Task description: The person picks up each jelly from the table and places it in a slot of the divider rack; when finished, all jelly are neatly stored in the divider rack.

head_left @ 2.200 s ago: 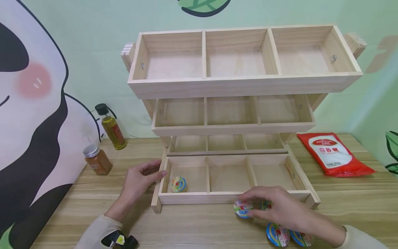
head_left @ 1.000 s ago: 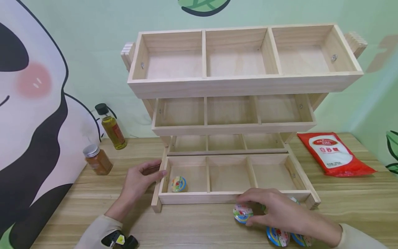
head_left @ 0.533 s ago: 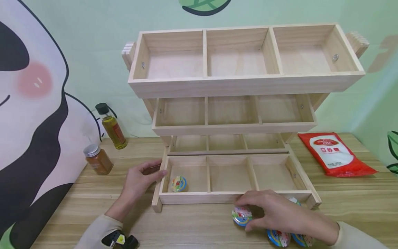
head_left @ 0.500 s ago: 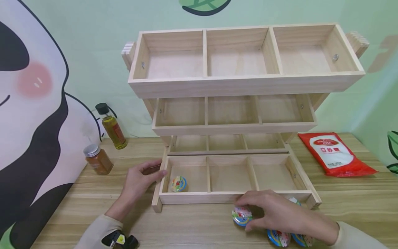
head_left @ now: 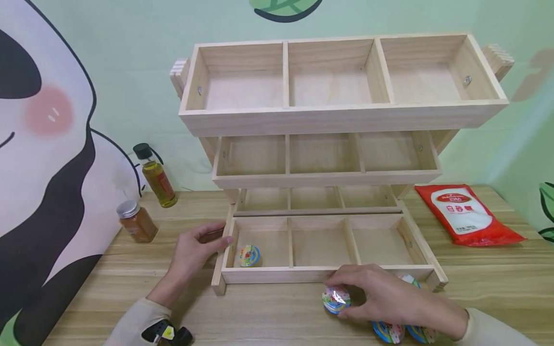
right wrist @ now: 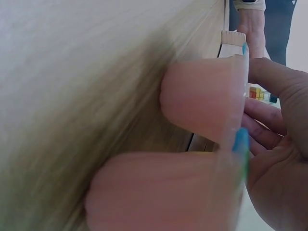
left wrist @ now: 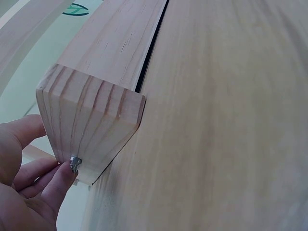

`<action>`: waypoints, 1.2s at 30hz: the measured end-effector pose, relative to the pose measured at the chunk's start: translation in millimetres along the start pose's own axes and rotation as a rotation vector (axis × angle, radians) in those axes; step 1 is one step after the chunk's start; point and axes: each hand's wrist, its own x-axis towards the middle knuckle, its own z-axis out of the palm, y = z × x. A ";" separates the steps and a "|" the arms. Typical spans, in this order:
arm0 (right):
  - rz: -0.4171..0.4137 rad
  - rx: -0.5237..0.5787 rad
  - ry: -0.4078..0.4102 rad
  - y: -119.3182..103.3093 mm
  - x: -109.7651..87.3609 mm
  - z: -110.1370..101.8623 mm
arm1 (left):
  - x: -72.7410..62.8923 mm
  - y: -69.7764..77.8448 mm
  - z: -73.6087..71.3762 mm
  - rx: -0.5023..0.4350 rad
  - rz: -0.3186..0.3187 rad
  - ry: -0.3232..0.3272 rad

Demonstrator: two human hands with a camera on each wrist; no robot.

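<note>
A tiered wooden rack (head_left: 342,120) with divided trays stands in the middle of the head view. My left hand (head_left: 195,252) grips the left side of its lowest tray (head_left: 277,276); in the left wrist view, the thumb lies by a metal bolt (left wrist: 75,163). With thumb and fingers, my right hand (head_left: 389,295) pinches a jelly cup (head_left: 336,300) by its rim, just in front of the rack. That cup has a printed lid and pink contents (right wrist: 202,91). Another jelly cup (head_left: 250,256) sits in the lowest tray's left compartment.
More jelly cups (head_left: 388,331) are on the table under and around the right hand, partly hidden. A red and white bag (head_left: 467,216) lies at the right. At the left are an oil bottle (head_left: 157,180) and a brown jar (head_left: 137,223) with a silver lid.
My right hand and the jelly cup at its fingers have shifted slightly left and toward the front. The lid's glare has changed. My left hand has stayed on the rack.
</note>
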 end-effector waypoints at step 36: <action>0.003 0.016 0.035 -25.8 40.4 -24.7 | -0.4 0.2 0.2 -0.021 0.014 0.000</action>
